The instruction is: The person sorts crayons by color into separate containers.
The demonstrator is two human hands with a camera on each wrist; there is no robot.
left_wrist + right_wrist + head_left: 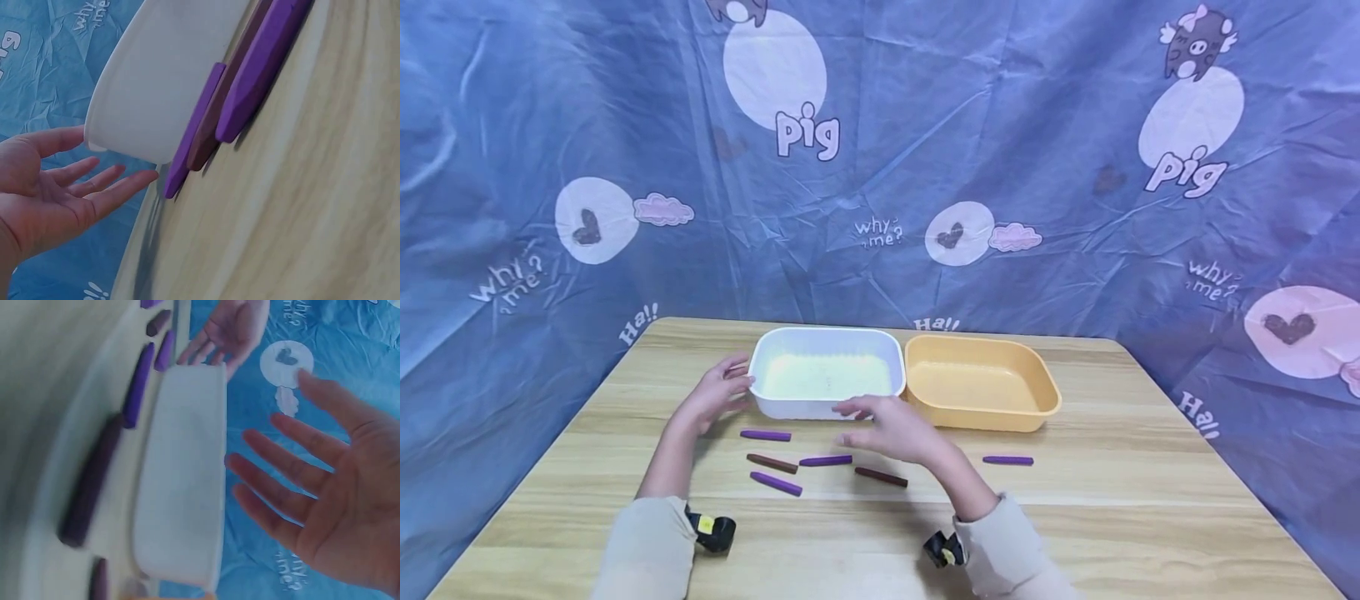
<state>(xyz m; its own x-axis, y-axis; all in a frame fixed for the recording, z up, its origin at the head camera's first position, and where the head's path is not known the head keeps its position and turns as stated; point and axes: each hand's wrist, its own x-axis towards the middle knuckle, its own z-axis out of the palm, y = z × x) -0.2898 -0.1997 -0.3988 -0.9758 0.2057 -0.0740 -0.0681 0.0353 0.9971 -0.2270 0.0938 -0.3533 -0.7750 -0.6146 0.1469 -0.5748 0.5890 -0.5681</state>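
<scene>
A white plastic bin [827, 408] stands at the back of the table, left of centre. At its left end is my left hand [718, 393], fingers extended, with fingertips right at the rim. In the left wrist view, the left hand [69, 181] has its thumb side by the bin's edge. My right hand [891, 429] hovers before the bin's front right, fingers spread and nothing held. Below the hands lie purple crayons [765, 435], a brown crayon [772, 463] and a dark brown crayon [881, 477].
A yellow-orange bin [985, 421] sits right beside the white one. One purple crayon [1008, 460] lies apart in front of it. Behind the wooden table [1112, 517] hangs a blue printed cloth [880, 167].
</scene>
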